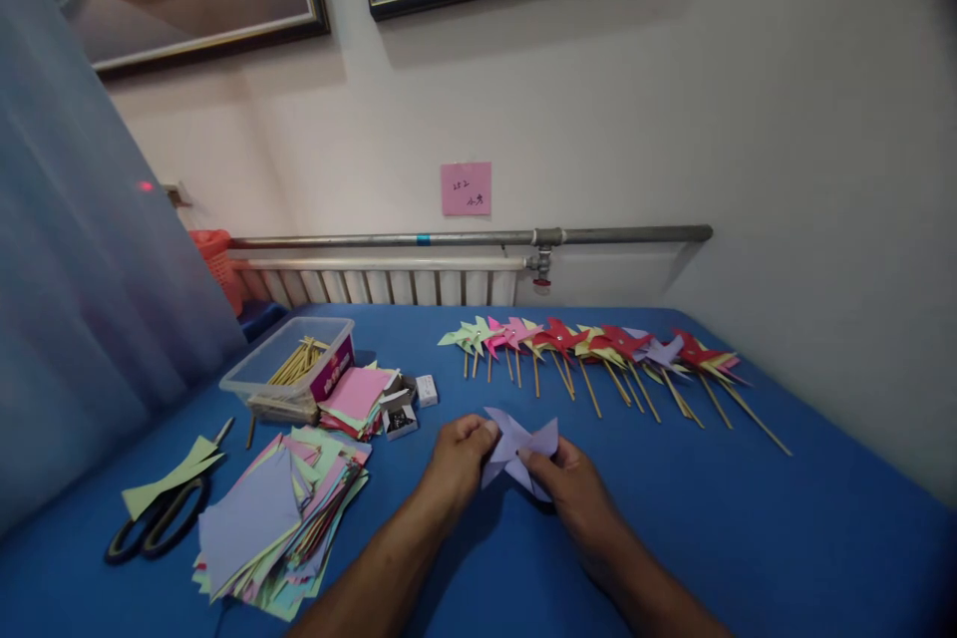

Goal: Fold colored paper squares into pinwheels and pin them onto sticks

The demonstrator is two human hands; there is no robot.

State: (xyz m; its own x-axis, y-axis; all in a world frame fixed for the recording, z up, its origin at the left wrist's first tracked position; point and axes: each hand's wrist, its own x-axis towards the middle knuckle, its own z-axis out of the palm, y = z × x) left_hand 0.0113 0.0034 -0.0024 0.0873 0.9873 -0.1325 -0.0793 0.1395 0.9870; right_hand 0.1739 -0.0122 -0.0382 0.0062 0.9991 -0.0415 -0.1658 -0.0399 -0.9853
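Paper, pale purple and cut into pinwheel points, sits between both hands just above the blue worktop [748, 538], near its middle. The left hand [456, 464] pinches the paper pinwheel [517, 449] at its 9 o'clock edge, thumb and fingers closed narrow on one flap. The right hand [572, 493] grips it from 5 o'clock, fingertips pressing a folded point toward the centre. The sheet looks very light, thin and floppy, easy to crease or tear, so it is probably best held by the folded tips or at the centre where the layers overlap, not by a single loose corner.

At 12 to 2 o'clock of the hands lies a row of finished pinwheels on sticks [598, 354]. At 9 o'clock are a stack of coloured paper squares [276, 518], scissors [157, 523] and a clear box of sticks [291, 369].
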